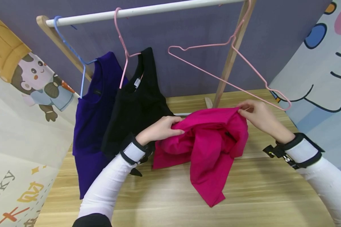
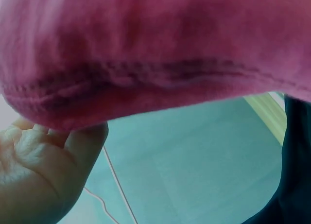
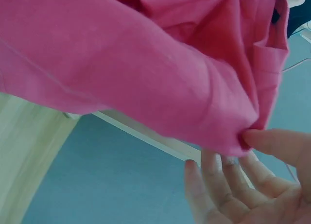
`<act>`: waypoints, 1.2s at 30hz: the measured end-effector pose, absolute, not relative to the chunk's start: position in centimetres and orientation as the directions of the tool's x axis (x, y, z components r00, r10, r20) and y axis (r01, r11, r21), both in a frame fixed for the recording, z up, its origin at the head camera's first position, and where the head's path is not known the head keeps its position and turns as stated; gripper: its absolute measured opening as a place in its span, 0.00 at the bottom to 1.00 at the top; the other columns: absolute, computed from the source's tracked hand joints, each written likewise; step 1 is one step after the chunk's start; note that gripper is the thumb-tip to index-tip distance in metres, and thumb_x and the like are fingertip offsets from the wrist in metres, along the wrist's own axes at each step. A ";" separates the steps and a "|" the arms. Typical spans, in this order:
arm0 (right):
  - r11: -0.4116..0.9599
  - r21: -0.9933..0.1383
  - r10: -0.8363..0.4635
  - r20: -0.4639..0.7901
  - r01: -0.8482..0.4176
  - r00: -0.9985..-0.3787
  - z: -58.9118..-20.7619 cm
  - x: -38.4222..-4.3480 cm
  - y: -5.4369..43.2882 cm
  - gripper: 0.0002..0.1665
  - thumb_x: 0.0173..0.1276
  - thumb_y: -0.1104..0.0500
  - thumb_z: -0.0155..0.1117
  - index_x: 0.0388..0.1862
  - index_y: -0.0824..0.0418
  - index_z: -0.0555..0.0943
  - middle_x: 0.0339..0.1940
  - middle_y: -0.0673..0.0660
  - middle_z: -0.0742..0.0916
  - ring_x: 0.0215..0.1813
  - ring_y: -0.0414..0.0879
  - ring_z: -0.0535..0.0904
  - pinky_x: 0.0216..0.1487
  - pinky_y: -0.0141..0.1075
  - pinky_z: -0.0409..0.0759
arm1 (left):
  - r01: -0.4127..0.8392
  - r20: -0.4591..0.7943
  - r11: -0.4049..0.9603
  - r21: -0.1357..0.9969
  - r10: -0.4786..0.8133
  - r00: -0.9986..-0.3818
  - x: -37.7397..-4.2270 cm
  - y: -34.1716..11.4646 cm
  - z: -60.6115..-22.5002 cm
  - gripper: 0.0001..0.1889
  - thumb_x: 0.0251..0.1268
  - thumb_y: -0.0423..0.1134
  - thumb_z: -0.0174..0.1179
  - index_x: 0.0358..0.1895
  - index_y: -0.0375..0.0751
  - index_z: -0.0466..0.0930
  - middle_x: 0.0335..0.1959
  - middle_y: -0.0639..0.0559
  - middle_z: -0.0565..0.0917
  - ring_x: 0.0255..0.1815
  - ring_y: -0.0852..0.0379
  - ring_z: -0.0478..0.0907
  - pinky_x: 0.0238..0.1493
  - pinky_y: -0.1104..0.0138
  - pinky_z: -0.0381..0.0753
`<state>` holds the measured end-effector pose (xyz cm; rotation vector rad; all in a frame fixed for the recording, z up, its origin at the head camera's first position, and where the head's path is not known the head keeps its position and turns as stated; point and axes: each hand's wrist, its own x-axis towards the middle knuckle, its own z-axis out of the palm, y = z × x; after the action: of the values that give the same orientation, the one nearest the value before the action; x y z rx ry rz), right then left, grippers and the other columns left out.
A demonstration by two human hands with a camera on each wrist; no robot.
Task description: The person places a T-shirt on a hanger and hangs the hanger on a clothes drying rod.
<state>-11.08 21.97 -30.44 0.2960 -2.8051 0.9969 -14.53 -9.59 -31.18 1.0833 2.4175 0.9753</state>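
A bright pink garment (image 1: 208, 151) hangs bunched between my two hands, its lower folds drooping over the wooden surface. My left hand (image 1: 164, 127) grips its upper left edge, thumb in front and fingers behind. At the upper right corner my right hand (image 1: 254, 113) pinches the cloth between thumb and fingers; the right wrist view shows the thumb (image 3: 272, 144) pressed on the fabric. Above and behind the right hand hangs a bare pink hanger (image 1: 199, 67) from the rail. Stitching along the garment's edge (image 2: 146, 76) shows in the left wrist view.
A white rail (image 1: 159, 8) on wooden posts spans the back. At left, a purple sleeveless top (image 1: 92, 126) hangs on a blue hanger (image 1: 69, 47), and a black sleeveless top (image 1: 139, 101) on another pink hanger (image 1: 122, 41). Cartoon-printed cloths flank both sides of the wood-grain surface (image 1: 159, 201).
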 end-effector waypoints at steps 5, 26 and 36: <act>0.759 -0.591 -0.076 0.335 -0.272 -0.939 -28.3 -10.5 22.0 0.12 0.63 0.61 0.55 0.43 0.66 0.78 0.37 0.63 0.83 0.31 0.26 0.73 0.28 0.20 0.66 | 0.534 0.015 0.479 0.697 0.734 -0.679 -14.4 -9.6 -31.3 0.09 0.58 0.36 0.57 0.40 0.37 0.76 0.29 0.53 0.77 0.28 0.62 0.69 0.34 0.72 0.71; 0.648 -0.724 0.095 0.383 -0.234 -0.919 -25.1 -14.1 22.3 0.19 0.66 0.59 0.49 0.54 0.66 0.72 0.32 0.45 0.80 0.29 0.28 0.70 0.31 0.20 0.66 | 0.501 0.014 0.548 0.670 0.665 -0.747 -14.2 -9.9 -31.3 0.13 0.62 0.35 0.50 0.48 0.34 0.69 0.33 0.47 0.77 0.31 0.57 0.71 0.36 0.70 0.71; 0.439 -0.875 0.096 0.270 -0.203 -0.958 -24.8 -15.0 21.7 0.15 0.66 0.56 0.51 0.49 0.56 0.77 0.26 0.45 0.78 0.21 0.38 0.64 0.23 0.27 0.60 | 0.464 -0.018 0.547 0.696 0.660 -0.751 -14.2 -9.9 -31.7 0.16 0.59 0.36 0.55 0.49 0.38 0.65 0.34 0.48 0.76 0.29 0.58 0.71 0.33 0.70 0.71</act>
<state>-14.96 21.74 -24.77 0.0921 -2.4149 1.5268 -14.19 -9.88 -31.68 0.9349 2.5086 1.0071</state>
